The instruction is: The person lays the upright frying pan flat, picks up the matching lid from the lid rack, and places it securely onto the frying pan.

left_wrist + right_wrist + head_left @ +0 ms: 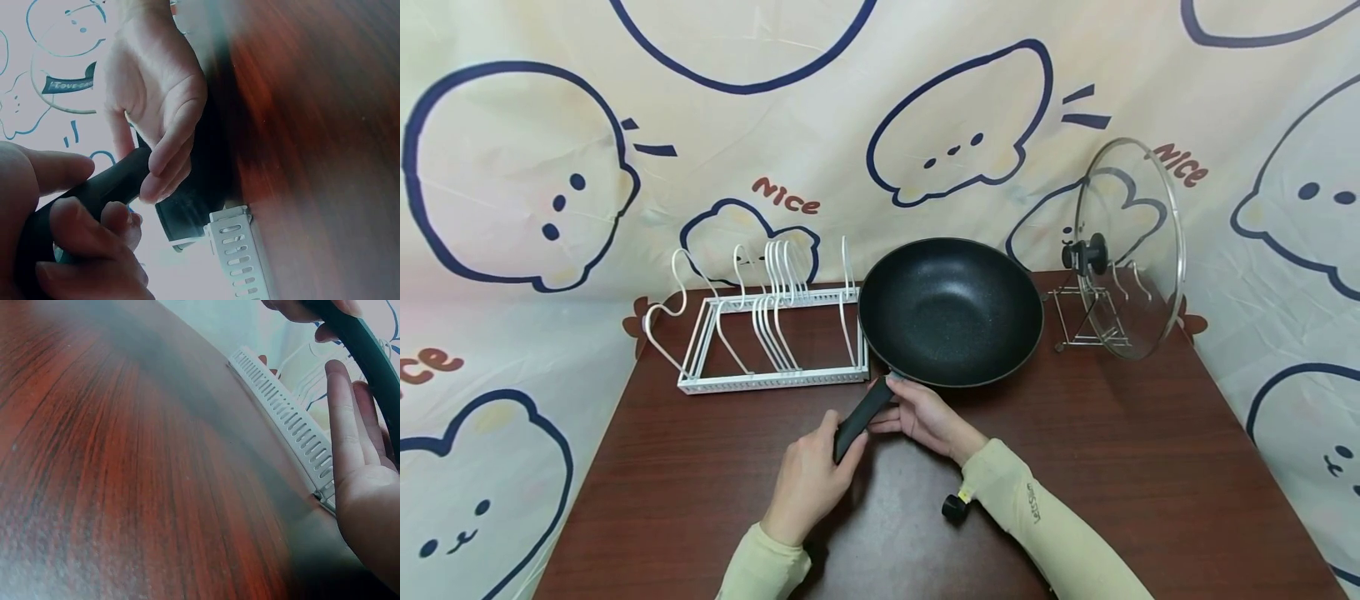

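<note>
A black wok (951,312) with a long dark handle (865,417) is held tilted, its inside facing me, between the two racks. My left hand (808,479) grips the handle near its end, with fingers curled round it in the left wrist view. Near the pan end of the handle is my right hand (928,417), thumb on one side and fairly straight fingers on the other, holding it. The right wrist view shows those fingers (353,425) beside the handle; its thumb is hidden there.
Left of the wok stands a white rack (775,379) with several upright dividers. At the back right a glass lid (1131,250) with a black knob leans upright in a small wire stand (1086,337). Everything rests on a brown wooden table (1112,467) before a patterned cloth.
</note>
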Demonstrator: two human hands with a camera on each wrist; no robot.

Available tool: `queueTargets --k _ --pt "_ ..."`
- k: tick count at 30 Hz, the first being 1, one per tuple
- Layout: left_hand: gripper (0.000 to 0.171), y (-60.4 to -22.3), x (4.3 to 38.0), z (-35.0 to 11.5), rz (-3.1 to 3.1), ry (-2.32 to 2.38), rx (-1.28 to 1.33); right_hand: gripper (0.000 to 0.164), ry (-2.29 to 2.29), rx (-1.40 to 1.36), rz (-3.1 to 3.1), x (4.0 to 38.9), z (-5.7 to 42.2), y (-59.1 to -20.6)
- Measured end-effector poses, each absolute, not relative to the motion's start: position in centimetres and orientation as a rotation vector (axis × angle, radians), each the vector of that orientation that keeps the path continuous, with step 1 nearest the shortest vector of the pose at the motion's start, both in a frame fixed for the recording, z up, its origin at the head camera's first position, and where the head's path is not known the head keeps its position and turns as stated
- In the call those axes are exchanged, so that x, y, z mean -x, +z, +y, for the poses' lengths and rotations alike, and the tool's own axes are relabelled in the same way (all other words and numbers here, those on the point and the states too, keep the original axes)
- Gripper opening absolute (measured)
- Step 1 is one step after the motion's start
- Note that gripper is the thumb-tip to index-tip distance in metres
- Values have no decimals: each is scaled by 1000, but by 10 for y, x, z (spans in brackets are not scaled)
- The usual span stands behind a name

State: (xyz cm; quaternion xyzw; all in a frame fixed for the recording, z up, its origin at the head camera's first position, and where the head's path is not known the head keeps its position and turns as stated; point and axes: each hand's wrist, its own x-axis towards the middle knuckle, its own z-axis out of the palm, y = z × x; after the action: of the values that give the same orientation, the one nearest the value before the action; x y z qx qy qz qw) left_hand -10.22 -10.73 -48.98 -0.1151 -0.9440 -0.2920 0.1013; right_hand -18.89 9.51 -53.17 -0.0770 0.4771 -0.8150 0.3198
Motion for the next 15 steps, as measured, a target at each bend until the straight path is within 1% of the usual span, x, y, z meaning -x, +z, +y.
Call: queueTargets --k 5,15 --pt "27 -488 103 -108 -2799 -865 339 62 -2129 213 1270 188 94 -532" --pt "28 -487 101 -109 -2791 -860 339 59 -2130 200 1287 187 94 -531"
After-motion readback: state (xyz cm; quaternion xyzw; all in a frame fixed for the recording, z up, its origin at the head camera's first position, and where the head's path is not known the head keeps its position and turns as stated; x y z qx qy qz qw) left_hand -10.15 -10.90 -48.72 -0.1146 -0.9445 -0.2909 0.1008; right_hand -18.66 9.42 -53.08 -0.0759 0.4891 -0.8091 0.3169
